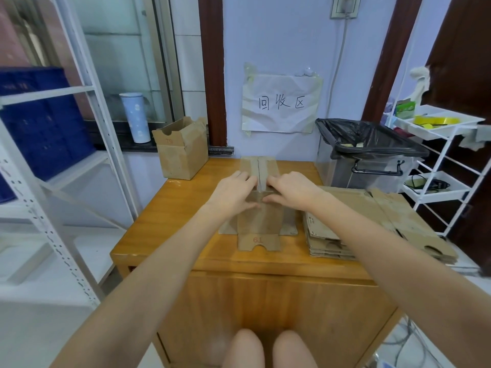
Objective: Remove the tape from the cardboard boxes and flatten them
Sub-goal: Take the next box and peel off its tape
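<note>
A brown cardboard box (261,224) marked "61" lies on its side in the middle of the wooden table (180,219), its near flaps spread out. My left hand (233,191) and my right hand (292,188) rest side by side on its upper face, fingertips at the centre seam between the two far flaps. A strip of tape runs along that seam. Whether the fingers pinch the tape I cannot tell. A second box (182,150) stands upright and open-topped at the table's far left corner.
A stack of flattened boxes (353,224) lies on the table's right side. Behind it stands a bin with a black bag (372,147). A white trolley (446,160) is at the right, white shelving (66,160) at the left. A paper sign (281,103) hangs on the wall.
</note>
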Demonstrator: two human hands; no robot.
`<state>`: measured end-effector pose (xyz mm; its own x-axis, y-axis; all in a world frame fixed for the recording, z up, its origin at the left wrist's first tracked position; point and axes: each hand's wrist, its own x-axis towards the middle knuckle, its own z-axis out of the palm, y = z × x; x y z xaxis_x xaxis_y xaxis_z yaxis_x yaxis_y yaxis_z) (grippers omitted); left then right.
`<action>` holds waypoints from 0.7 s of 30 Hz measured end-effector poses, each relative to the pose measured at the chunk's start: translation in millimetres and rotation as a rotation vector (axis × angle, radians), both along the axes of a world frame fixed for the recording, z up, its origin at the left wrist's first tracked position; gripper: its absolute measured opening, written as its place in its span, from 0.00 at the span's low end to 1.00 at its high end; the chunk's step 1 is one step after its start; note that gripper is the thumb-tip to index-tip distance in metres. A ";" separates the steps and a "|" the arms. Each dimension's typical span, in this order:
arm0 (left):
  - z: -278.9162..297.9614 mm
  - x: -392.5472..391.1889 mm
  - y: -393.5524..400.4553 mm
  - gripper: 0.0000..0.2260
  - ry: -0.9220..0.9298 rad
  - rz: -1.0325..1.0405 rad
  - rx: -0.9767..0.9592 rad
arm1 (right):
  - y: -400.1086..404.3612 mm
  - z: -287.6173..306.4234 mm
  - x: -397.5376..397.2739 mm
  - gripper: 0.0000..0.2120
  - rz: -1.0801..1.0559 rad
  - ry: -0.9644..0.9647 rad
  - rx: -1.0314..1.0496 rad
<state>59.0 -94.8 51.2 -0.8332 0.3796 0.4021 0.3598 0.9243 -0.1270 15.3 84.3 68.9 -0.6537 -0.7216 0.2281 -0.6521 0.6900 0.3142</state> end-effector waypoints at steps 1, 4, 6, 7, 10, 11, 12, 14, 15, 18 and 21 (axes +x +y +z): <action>0.8 -1.1 0.5 0.22 0.006 0.004 0.012 | -0.3 0.6 0.3 0.22 0.001 -0.001 0.006; 3.6 -3.1 0.4 0.20 -0.003 -0.019 0.034 | 0.1 2.0 -0.3 0.22 0.011 -0.002 0.024; 5.5 -2.4 -0.5 0.19 -0.017 -0.041 0.037 | 0.9 2.7 -1.2 0.21 0.026 -0.003 0.022; 6.4 -1.7 -1.3 0.18 -0.017 -0.052 0.031 | 1.3 2.3 -1.9 0.21 0.032 -0.008 0.011; 7.9 -1.3 -4.6 0.17 -0.009 -0.083 0.014 | 2.4 1.7 -4.8 0.21 0.038 -0.034 -0.033; 8.3 -1.0 -5.0 0.16 -0.010 -0.092 0.009 | 2.9 1.0 -5.6 0.21 0.041 -0.041 -0.039; 8.8 -1.1 -5.4 0.16 -0.014 -0.097 0.000 | 3.1 1.0 -5.4 0.21 0.038 -0.053 -0.043; 9.2 -1.4 -5.8 0.15 -0.014 -0.105 -0.030 | 2.9 1.7 -2.9 0.22 0.017 -0.078 -0.065; 9.3 -1.6 -5.8 0.14 -0.007 -0.110 -0.052 | 3.5 2.1 -1.2 0.23 -0.001 -0.100 -0.086; 9.4 -1.6 -5.1 0.12 0.010 -0.118 -0.118 | 5.9 4.8 4.4 0.32 -0.058 -0.169 -0.136; 10.6 -0.8 -3.4 0.12 0.006 -0.113 -0.173 | 3.4 3.6 7.7 0.32 -0.058 -0.129 -0.113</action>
